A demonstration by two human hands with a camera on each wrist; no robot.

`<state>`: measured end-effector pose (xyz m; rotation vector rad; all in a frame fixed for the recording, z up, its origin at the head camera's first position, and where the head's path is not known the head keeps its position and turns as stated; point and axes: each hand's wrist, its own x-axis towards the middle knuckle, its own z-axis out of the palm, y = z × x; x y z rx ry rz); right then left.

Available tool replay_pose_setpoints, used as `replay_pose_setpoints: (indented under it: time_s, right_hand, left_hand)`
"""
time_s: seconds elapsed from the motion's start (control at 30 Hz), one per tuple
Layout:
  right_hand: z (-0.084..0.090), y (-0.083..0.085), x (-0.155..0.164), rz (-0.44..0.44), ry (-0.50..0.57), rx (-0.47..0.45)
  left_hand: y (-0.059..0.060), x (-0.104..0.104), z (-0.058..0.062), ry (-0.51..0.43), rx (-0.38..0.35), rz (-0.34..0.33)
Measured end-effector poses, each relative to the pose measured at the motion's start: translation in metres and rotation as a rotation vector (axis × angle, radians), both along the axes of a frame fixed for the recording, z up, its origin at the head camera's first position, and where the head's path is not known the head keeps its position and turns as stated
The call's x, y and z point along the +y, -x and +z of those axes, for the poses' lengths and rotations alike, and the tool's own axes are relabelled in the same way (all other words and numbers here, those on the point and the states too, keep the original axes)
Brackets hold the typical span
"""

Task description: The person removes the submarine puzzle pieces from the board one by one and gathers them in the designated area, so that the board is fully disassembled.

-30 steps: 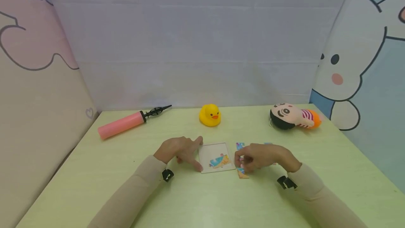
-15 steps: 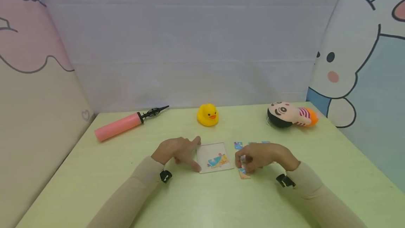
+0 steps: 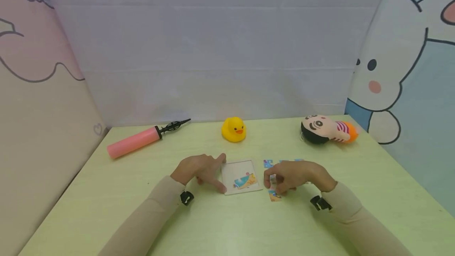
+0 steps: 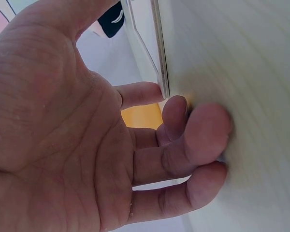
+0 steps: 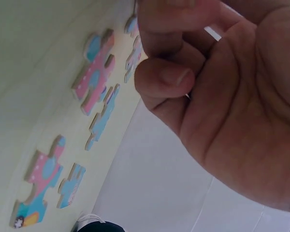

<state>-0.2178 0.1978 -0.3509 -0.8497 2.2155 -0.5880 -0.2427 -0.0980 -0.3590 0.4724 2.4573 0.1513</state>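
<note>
A square puzzle tray (image 3: 239,167) lies flat mid-table, with joined puzzle pieces (image 3: 245,181) at its lower right. My left hand (image 3: 204,171) spans the tray's left side, forefinger at the far corner and thumb at the near one. In the left wrist view, the other fingers (image 4: 208,133) bend down to the table beside the tray edge. Just right of the tray, my right hand (image 3: 293,175) pinches a small puzzle piece (image 3: 273,182) between thumb and forefinger, low over the table. Its palm hides part of the loose pieces (image 5: 94,75) beneath and behind it.
One loose piece (image 3: 275,196) lies nearest me, another (image 3: 268,163) farther back. Along the rear stand a pink hand pump (image 3: 133,142), a yellow rubber duck (image 3: 234,129) and a plush doll (image 3: 328,129). A pale curtain (image 3: 227,50) rises behind the table.
The head view has shifted slightly. Both hands stay in almost the same place, left at the tray and right over the loose pieces, with only small finger movement on the right.
</note>
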Motion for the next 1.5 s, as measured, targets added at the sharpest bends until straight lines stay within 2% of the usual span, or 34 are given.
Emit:
replay_pose_setpoints:
  time_s: [0.2,0.33,0.57,0.83,1.1,1.5]
  right_hand:
    - [0.008,0.004,-0.010,0.055,0.034,0.104]
    - [0.009,0.007,-0.020,0.069,0.042,0.117]
    - [0.006,0.014,-0.035,0.113,0.072,0.185]
    - [0.000,0.018,-0.052,0.113,0.071,0.262]
    - [-0.004,0.017,-0.061,0.101,0.067,0.249]
    - [-0.011,0.015,-0.069,0.098,0.079,0.276]
  left_hand:
    - [0.004,-0.003,0.002,0.004,0.016,-0.015]
    - [0.005,-0.002,0.002,-0.002,0.002,-0.010]
    - [0.004,0.000,-0.002,0.002,0.002,-0.007]
    - [0.003,0.002,-0.002,0.008,0.010,-0.009]
    - [0.002,0.003,-0.001,0.020,0.007,0.000]
    - [0.003,0.000,-0.003,0.014,-0.005,0.003]
